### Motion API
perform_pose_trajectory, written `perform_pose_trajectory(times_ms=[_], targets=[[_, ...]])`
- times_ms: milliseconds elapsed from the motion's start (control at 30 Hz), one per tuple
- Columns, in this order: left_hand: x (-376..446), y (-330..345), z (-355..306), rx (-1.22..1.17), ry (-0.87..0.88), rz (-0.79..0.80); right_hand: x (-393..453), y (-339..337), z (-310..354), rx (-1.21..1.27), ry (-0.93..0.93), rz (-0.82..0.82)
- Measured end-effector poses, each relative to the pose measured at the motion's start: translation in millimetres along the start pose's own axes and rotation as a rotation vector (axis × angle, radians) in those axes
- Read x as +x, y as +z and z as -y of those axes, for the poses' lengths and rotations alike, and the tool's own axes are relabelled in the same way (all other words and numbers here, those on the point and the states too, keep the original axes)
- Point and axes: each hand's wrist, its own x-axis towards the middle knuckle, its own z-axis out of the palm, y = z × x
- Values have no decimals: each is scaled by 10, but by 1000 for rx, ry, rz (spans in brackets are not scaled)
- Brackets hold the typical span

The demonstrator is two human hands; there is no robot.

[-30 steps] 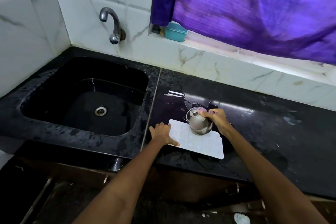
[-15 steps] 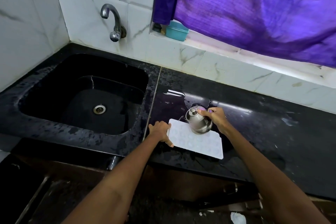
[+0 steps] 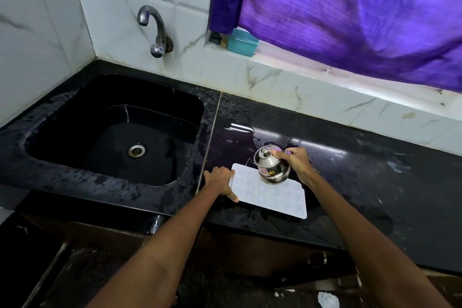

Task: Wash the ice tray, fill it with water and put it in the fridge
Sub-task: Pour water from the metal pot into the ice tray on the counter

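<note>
Black wet counter (image 3: 362, 182), sink (image 3: 75, 137) to the left, tap (image 3: 155, 30) on white tile, purple curtain (image 3: 350, 15) above. Tray (image 3: 270, 197): white, flat, shallow round cells, lying near the counter's front edge, right of the sink. Left hand (image 3: 220, 181) gripping its left edge, thumb over the near corner. Right hand (image 3: 297, 164) wrapped round a steel pot (image 3: 271, 166), tilted low over the tray's far side. Probably mid-fill; water in the cells too pale to tell. Risks: pouring too fast and flooding over the shallow cells onto an already slick counter; tray sliding off the edge; spilling during the carry to the fridge.
</note>
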Motion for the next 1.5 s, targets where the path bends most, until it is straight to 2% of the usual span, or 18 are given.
perform_pose_trajectory(times_ms=[333,700,1500], targets=[[-33,-6,-5,13,5,8,5,4,-20,65,6,9],[-33,-14,-37,41,-10,20,-52,-198,13,174,7,-61],[-29,-16,-55,59,-18,13,-7,49,-18,-33,-6,-1]])
